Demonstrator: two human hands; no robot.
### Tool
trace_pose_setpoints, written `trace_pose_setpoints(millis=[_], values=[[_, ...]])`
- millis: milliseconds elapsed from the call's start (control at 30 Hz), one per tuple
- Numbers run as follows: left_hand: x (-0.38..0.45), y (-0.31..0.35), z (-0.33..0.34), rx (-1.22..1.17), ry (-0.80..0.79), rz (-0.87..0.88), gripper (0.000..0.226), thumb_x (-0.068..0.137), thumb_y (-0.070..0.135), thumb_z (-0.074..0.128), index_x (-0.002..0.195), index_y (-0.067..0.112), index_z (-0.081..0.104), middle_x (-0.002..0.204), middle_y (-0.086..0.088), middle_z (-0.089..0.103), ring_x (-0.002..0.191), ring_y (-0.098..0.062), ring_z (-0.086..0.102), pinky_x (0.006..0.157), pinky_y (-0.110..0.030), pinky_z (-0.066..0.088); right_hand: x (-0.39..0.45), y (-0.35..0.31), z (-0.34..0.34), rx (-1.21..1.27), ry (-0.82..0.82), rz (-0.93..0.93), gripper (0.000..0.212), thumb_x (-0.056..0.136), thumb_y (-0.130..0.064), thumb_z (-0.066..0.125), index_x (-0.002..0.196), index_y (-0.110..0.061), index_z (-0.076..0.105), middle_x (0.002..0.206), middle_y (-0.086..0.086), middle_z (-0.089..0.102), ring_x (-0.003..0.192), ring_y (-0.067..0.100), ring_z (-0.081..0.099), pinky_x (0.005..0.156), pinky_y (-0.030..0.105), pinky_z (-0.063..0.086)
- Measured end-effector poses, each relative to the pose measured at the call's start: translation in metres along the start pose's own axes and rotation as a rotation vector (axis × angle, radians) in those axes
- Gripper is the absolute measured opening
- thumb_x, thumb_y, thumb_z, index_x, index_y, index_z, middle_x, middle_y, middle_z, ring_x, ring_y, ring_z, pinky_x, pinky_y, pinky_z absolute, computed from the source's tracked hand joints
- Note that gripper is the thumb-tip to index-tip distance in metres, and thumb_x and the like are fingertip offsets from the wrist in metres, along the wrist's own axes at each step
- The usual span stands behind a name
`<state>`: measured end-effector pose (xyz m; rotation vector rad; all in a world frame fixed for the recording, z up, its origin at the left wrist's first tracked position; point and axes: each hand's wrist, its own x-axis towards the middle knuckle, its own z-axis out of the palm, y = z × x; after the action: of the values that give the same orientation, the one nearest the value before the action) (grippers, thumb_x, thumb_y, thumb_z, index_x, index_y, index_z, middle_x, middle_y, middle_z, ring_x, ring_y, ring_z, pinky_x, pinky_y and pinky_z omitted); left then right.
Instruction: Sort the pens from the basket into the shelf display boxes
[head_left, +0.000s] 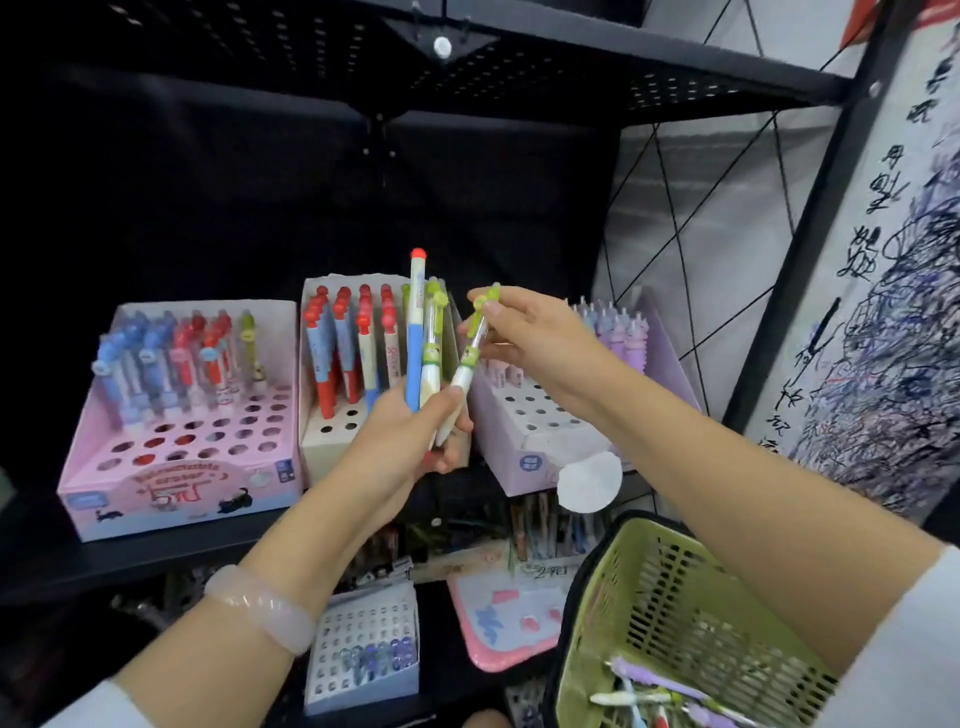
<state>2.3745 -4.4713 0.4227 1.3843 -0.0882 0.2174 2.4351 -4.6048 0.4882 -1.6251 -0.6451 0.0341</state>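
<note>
My left hand (415, 436) grips a small bunch of pens upright: a blue-and-white pen with a red cap (415, 332) and a green-topped pen (432, 343). My right hand (524, 327) pinches the top of another green-topped pen (470, 353), whose lower end still rests in my left hand. Behind them on the shelf stand three display boxes: a pink box (176, 467) at left, a beige box (324, 441) with red-capped pens in the middle, and a lilac box (524, 441) at right. The green basket (665, 613) sits at the lower right with several pens inside.
A black shelf frame (810, 218) runs up the right side beside a scribbled paper panel (893, 322). Below the shelf lie a white pen box (363, 649), a pink tray (504, 623) and more stock. A white round tag (589, 480) hangs off the lilac box.
</note>
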Motion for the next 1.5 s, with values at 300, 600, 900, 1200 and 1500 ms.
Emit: trace_pose_setpoints(millis=[300, 600, 900, 1200, 1500], values=[[-0.027, 0.031, -0.076, 0.166, 0.203, 0.12, 0.001, 0.094, 0.019, 0.05, 0.094, 0.018, 0.049, 0.056, 0.007, 0.058, 0.04, -0.009, 0.037, 0.037, -0.019, 0.031, 0.023, -0.029, 0.091, -0.013, 0.044, -0.005, 0.014, 0.091, -0.021, 0.06, 0.086, -0.009, 0.062, 0.074, 0.005, 0.063, 0.06, 0.008, 0.063, 0.063, 0.02, 0.057], [-0.046, 0.047, -0.164, 0.314, 0.487, 0.127, 0.013, 0.087, 0.025, 0.063, 0.085, 0.019, 0.052, 0.052, 0.008, 0.045, 0.038, -0.004, 0.038, 0.036, -0.016, 0.033, 0.078, -0.055, 0.15, -0.426, 0.082, -0.188, 0.015, 0.09, -0.012, 0.058, 0.105, -0.007, 0.057, 0.088, 0.01, 0.067, 0.085, 0.022, 0.066, 0.079, 0.029, 0.055], [-0.038, 0.052, -0.186, 0.251, 0.463, 0.124, 0.014, 0.086, 0.019, 0.064, 0.081, 0.02, 0.051, 0.048, 0.008, 0.043, 0.036, -0.003, 0.038, 0.036, -0.014, 0.033, 0.111, -0.034, 0.173, -0.903, -0.045, -0.075, 0.019, 0.088, -0.013, 0.054, 0.105, -0.006, 0.05, 0.104, 0.017, 0.061, 0.093, 0.033, 0.061, 0.08, 0.042, 0.053], [-0.031, 0.044, -0.186, 0.195, 0.423, 0.088, 0.013, 0.086, 0.021, 0.065, 0.085, 0.017, 0.052, 0.046, 0.012, 0.041, 0.039, -0.004, 0.035, 0.038, -0.016, 0.034, 0.112, -0.023, 0.186, -1.332, -0.12, -0.031, 0.029, 0.089, -0.006, 0.05, 0.118, -0.009, 0.052, 0.114, 0.013, 0.056, 0.101, 0.029, 0.057, 0.068, 0.031, 0.04], [-0.036, 0.045, -0.186, 0.161, 0.393, 0.086, 0.015, 0.085, 0.025, 0.065, 0.084, 0.018, 0.052, 0.047, 0.013, 0.04, 0.041, -0.004, 0.033, 0.039, -0.016, 0.033, 0.105, -0.024, 0.187, -1.374, -0.062, -0.256, 0.03, 0.095, -0.015, 0.048, 0.122, -0.008, 0.056, 0.12, 0.012, 0.056, 0.106, 0.028, 0.056, 0.076, 0.034, 0.045]])
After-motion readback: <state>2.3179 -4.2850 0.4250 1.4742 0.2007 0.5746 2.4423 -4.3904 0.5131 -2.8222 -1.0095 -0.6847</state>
